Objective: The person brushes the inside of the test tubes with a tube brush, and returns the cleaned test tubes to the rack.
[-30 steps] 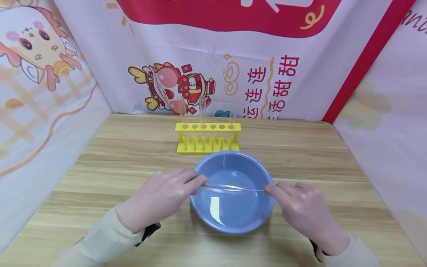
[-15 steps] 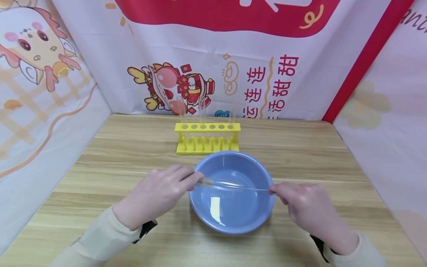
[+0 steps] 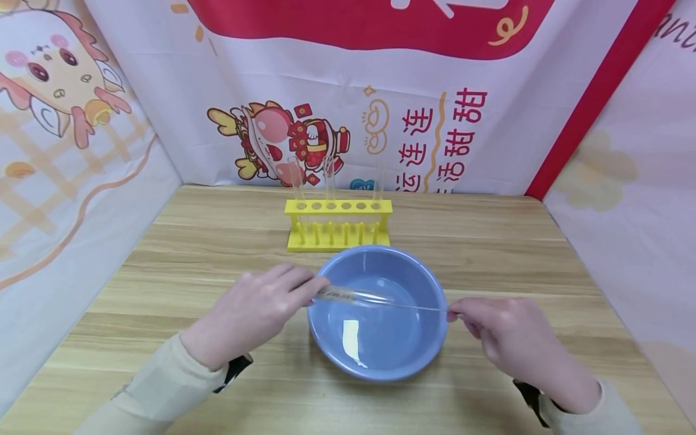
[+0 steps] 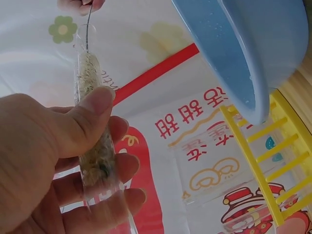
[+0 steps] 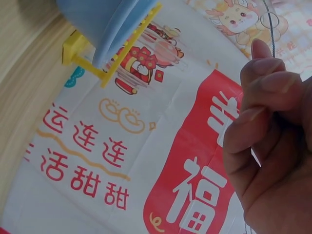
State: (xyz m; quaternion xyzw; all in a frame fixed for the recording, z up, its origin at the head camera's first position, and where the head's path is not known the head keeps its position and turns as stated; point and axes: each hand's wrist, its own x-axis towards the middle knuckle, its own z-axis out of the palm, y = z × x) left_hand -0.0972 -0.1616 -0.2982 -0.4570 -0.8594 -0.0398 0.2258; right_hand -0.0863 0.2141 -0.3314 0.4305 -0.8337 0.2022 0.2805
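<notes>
In the head view, my left hand [image 3: 261, 311] grips a clear glass test tube [image 3: 375, 297] lying nearly level over the blue basin [image 3: 380, 376]. A pale-bristled test tube brush [image 4: 87, 73] is inside the tube, as the left wrist view shows. Thumb and fingers wrap the tube's side there. Beyond the tube's mouth runs the brush's thin wire handle [image 5: 272, 36]. My right hand [image 3: 505, 326] pinches that wire near the basin's right rim, its other fingers curled. Part of the tube is hidden behind the left fingers.
Behind the basin stands a yellow test tube rack [image 3: 339, 207] holding three clear test tubes [image 3: 330, 181]. The basin contains water. Printed cloth [image 3: 435, 78] walls the wooden table [image 3: 489, 241] at the back and both sides.
My right hand has moved right and a little down, drawing more wire out of the tube. My left hand has shifted slightly left and up with the tube.
</notes>
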